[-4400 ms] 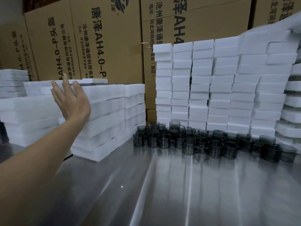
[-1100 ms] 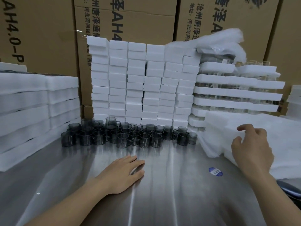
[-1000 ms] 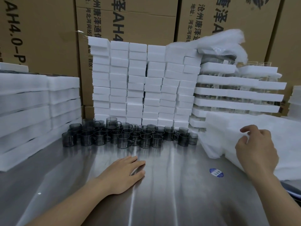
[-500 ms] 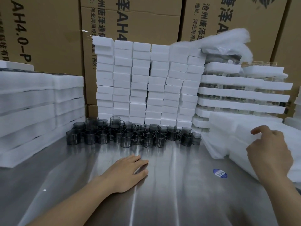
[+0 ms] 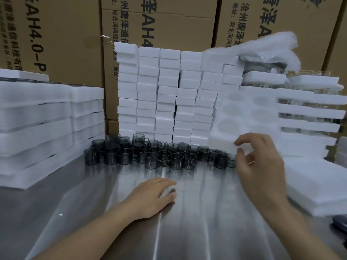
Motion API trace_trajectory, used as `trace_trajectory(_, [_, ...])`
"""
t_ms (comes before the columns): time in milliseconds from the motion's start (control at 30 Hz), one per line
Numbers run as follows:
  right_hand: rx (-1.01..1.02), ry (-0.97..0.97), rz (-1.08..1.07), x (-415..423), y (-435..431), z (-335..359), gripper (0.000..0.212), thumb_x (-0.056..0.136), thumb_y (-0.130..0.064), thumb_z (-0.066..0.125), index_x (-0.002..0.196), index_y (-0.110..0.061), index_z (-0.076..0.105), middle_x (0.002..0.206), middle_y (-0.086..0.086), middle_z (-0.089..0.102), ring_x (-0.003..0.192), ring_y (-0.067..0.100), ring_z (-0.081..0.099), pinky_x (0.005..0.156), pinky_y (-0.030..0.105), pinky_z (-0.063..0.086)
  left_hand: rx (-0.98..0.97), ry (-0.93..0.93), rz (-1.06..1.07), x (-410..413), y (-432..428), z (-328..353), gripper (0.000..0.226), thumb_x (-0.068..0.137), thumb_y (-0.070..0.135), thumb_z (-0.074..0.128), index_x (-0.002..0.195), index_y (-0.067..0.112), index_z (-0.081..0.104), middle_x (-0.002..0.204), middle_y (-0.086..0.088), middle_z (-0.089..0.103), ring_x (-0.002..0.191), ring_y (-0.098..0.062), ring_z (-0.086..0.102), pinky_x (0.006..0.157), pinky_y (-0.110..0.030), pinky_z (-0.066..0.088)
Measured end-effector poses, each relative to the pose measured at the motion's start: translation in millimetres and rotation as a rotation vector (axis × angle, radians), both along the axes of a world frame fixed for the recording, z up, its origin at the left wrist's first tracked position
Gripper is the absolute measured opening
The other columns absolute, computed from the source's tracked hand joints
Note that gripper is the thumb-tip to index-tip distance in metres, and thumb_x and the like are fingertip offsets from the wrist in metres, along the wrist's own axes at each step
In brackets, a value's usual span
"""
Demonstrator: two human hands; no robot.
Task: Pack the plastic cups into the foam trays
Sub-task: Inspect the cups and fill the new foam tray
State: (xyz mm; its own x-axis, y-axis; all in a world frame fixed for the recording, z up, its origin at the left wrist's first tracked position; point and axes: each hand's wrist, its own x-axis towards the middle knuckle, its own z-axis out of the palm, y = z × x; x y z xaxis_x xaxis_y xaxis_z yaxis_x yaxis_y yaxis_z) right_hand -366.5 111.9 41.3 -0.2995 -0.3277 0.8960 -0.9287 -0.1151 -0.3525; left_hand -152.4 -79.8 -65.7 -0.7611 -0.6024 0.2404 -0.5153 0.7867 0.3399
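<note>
Packing warehouse — stacked shipping cartons (image 5: 62, 40), foam stacks (image 5: 165, 94), steel table (image 5: 187, 212).

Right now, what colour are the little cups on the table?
Smoky grey and see-through; the cups show best in the head view.

Foam tray (image 5: 244, 117): lifted off the right-hand stack (image 5: 315, 184), now tilted up with round pockets showing, pinched by right hand (image 5: 261, 162).

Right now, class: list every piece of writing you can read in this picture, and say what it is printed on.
"AH4.0-P": left box.
"通信科技有": left box, cut off.
"泽AH4": middle box.
"沧州唐泽通" and "(西区)": middle box.
"地址:河北河": right box.
Smaller print is blurred; foam trays and cups bear none.
</note>
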Motion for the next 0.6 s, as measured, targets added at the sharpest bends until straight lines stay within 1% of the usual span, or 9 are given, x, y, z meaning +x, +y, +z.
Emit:
trace_trajectory(67, [0.099, 0.053, 0.102, 22.4, -5.3, -13.2, 0.029, 0.089, -0.007, 0.067, 0.097, -0.034, 0.06, 0.109, -0.018, 0.056, 0.066, 0.009, 0.063, 0.064, 0.039, 0.05, 0.237, 0.318, 0.067, -2.8, -1.3, 2.5, 0.036, 0.11, 0.053, 0.049, 0.143, 0.045, 0.059, 0.145, 0.023, 0.06, 0.135, -0.004, 0.055, 0.115, -0.033, 0.045])
trace_trajectory(100, [0.169, 0.08, 0.142, 31.9, -7.4, -20.8, 0.03, 0.089, -0.009, 0.068, 0.096, -0.036, 0.058, 0.109, -0.019, 0.056, 0.065, 0.009, 0.063, 0.063, 0.039, 0.051, 0.383, 0.502, 0.128, -4.7, -1.7, 6.2, 0.026, 0.111, 0.047, 0.051, 0.132, 0.044, 0.067, 0.136, 0.02, 0.067, 0.127, -0.005, 0.062, 0.112, -0.033, 0.049])
trace_trajectory(167, [0.326, 0.146, 0.211, 47.1, -9.5, -36.1, 0.024, 0.089, -0.017, 0.066, 0.094, -0.037, 0.054, 0.111, -0.019, 0.057, 0.062, 0.01, 0.062, 0.063, 0.039, 0.054, 0.655, 0.788, 0.225, -6.3, -0.1, 16.9, 0.03, 0.111, 0.047, 0.049, 0.117, 0.034, 0.075, 0.119, 0.009, 0.079, 0.11, -0.012, 0.074, 0.103, -0.038, 0.056])
trace_trajectory(233, [0.468, 0.235, 0.303, 58.6, -10.6, -48.3, 0.012, 0.092, -0.028, 0.058, 0.096, -0.037, 0.051, 0.114, -0.019, 0.057, 0.062, 0.013, 0.062, 0.066, 0.04, 0.055, 0.897, 0.919, 0.2, -1.7, 2.2, 24.4, 0.048, 0.109, 0.06, 0.044, 0.116, 0.03, 0.079, 0.113, 0.003, 0.082, 0.1, -0.016, 0.079, 0.084, -0.034, 0.062])
trace_trajectory(300, [0.562, 0.311, 0.396, 66.2, -11.4, -55.2, 0.006, 0.095, -0.032, 0.051, 0.098, -0.036, 0.048, 0.12, -0.02, 0.055, 0.064, 0.017, 0.064, 0.068, 0.039, 0.055, 1.054, 0.978, 0.142, 3.9, 6.3, 29.7, 0.051, 0.104, 0.068, 0.048, 0.111, 0.031, 0.083, 0.114, -0.003, 0.082, 0.101, -0.022, 0.08, 0.077, -0.034, 0.06])
trace_trajectory(367, [0.576, 0.357, 0.438, 69.4, -11.1, -55.4, 0.006, 0.097, -0.031, 0.049, 0.099, -0.037, 0.048, 0.124, -0.022, 0.054, 0.068, 0.016, 0.066, 0.066, 0.038, 0.055, 1.131, 1.045, 0.111, 6.5, 5.6, 30.4, 0.048, 0.099, 0.069, 0.057, 0.109, 0.03, 0.084, 0.118, -0.009, 0.081, 0.103, -0.029, 0.079, 0.078, -0.037, 0.06])
trace_trajectory(467, [0.523, 0.302, 0.475, 62.6, -6.5, -47.3, 0.005, 0.099, -0.038, 0.053, 0.102, -0.04, 0.05, 0.117, -0.024, 0.06, 0.067, 0.006, 0.068, 0.062, 0.032, 0.054, 1.176, 1.111, 0.044, 5.4, 3.0, 29.6, 0.064, 0.093, 0.079, 0.057, 0.125, 0.029, 0.08, 0.127, -0.011, 0.078, 0.115, -0.035, 0.076, 0.088, -0.045, 0.062])
trace_trajectory(533, [0.523, 0.219, 0.535, 52.9, -4.6, -41.4, 0.008, 0.098, -0.045, 0.057, 0.103, -0.041, 0.053, 0.103, -0.021, 0.068, 0.056, 0.009, 0.063, 0.056, 0.023, 0.047, 1.147, 1.14, 0.034, 3.6, 5.7, 29.4, 0.073, 0.086, 0.083, 0.063, 0.139, 0.034, 0.069, 0.132, -0.008, 0.076, 0.12, -0.036, 0.073, 0.1, -0.056, 0.058])
trace_trajectory(600, [0.494, 0.133, 0.594, 43.1, -5.1, -37.3, 0.009, 0.097, -0.046, 0.06, 0.097, -0.037, 0.058, 0.083, -0.015, 0.072, 0.045, 0.013, 0.05, 0.051, 0.019, 0.037, 1.054, 1.19, 0.104, 2.8, 9.8, 29.7, 0.066, 0.083, 0.075, 0.072, 0.142, 0.049, 0.059, 0.133, 0.0, 0.076, 0.119, -0.032, 0.074, 0.1, -0.061, 0.058])
